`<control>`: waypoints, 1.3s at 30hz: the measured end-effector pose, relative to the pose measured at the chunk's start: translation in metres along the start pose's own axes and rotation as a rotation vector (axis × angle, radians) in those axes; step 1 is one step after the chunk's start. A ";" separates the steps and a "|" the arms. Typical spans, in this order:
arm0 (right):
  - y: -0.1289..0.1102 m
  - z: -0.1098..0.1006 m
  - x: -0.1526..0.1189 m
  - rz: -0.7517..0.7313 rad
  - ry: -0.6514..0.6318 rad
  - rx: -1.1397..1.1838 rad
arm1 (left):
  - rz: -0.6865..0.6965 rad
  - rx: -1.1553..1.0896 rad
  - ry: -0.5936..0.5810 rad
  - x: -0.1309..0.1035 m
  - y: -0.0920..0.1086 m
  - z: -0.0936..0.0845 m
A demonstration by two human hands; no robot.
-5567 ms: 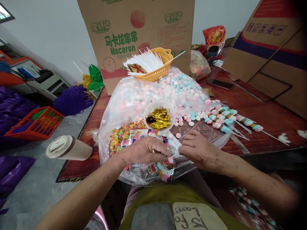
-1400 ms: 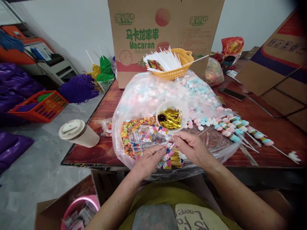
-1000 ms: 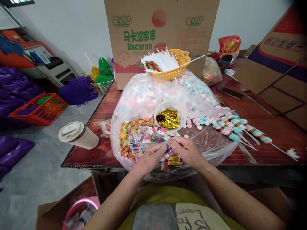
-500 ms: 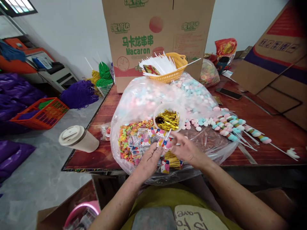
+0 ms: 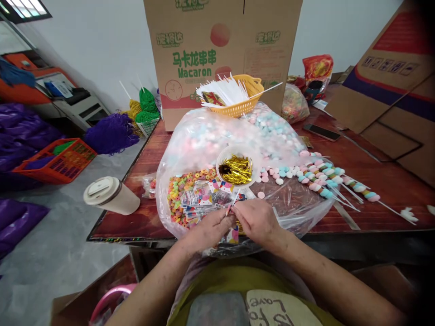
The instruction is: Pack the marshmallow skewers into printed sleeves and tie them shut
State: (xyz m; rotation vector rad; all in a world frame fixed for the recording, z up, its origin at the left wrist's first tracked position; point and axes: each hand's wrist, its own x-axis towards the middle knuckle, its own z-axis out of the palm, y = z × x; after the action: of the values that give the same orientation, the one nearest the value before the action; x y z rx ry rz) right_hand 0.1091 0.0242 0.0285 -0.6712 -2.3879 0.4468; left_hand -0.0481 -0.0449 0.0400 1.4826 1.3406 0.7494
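Observation:
My left hand [image 5: 215, 227] and my right hand [image 5: 257, 218] meet over the front of a clear plastic bag, fingers pinched together on a thin white stick [image 5: 237, 195]. What else lies between the fingertips is too small to tell. Just beyond is a round tub with gold tinsel ties [image 5: 238, 170]. Small printed packets [image 5: 200, 199] and colourful ring candies [image 5: 175, 203] lie left of my hands. Pink, blue and white candies [image 5: 272, 124] fill the bag behind. Skewers of candies [image 5: 326, 179] rest on the right.
A lidded cup [image 5: 117, 195] stands at the table's left edge. A yellow basket of white sticks [image 5: 238, 108] sits before a large carton [image 5: 224, 45]. A phone [image 5: 322, 131] and another carton [image 5: 390, 99] are at the right. An orange crate [image 5: 64, 160] is on the floor.
My right hand has moved down and left, from open fingers near the stick to a pinch against my left fingertips. My left hand has lowered slightly.

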 end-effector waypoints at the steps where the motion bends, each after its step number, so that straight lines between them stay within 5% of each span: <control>1: 0.001 -0.004 0.001 -0.138 0.067 -0.156 | -0.017 0.008 0.009 0.001 -0.001 -0.003; 3: 0.000 -0.013 0.003 -0.387 0.111 -0.349 | -0.040 0.020 0.021 0.004 -0.002 -0.007; 5: 0.000 -0.019 0.004 -0.589 0.016 -0.428 | -0.039 0.037 0.013 0.007 -0.002 -0.010; 9: 0.004 -0.019 -0.002 -0.653 -0.221 -0.458 | -0.046 0.017 -0.226 0.007 0.003 -0.012; 12: 0.008 -0.011 -0.011 -0.562 -0.331 -0.380 | 0.020 0.171 -0.402 0.007 0.007 -0.010; 17: 0.006 -0.008 -0.012 0.090 -0.610 0.245 | 0.384 0.972 -0.086 0.008 0.001 -0.003; 19: 0.009 -0.017 0.001 0.234 -0.744 0.446 | 0.528 1.075 0.003 0.007 -0.006 0.000; 22: 0.029 -0.033 0.035 0.230 -0.811 0.412 | 0.497 0.788 0.256 0.006 -0.018 0.002; 25: 0.057 -0.032 0.076 0.271 -0.529 -0.223 | 0.175 0.243 0.450 0.010 -0.027 0.004; 28: 0.078 -0.012 0.101 0.340 -0.536 -0.469 | -0.117 -0.227 0.455 0.016 -0.028 0.003; 31: 0.084 0.002 0.111 0.367 -0.599 -0.537 | -0.262 -0.514 0.441 0.018 -0.029 -0.001; 39: 0.081 -0.042 0.125 0.378 -0.524 -0.621 | -0.148 -0.687 0.360 0.023 -0.030 0.004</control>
State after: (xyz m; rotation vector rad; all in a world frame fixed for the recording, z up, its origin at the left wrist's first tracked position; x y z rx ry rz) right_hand 0.0788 0.1664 0.0813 -1.4450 -2.9243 0.0045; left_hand -0.0507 -0.0257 0.0076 0.7187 1.2496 1.2651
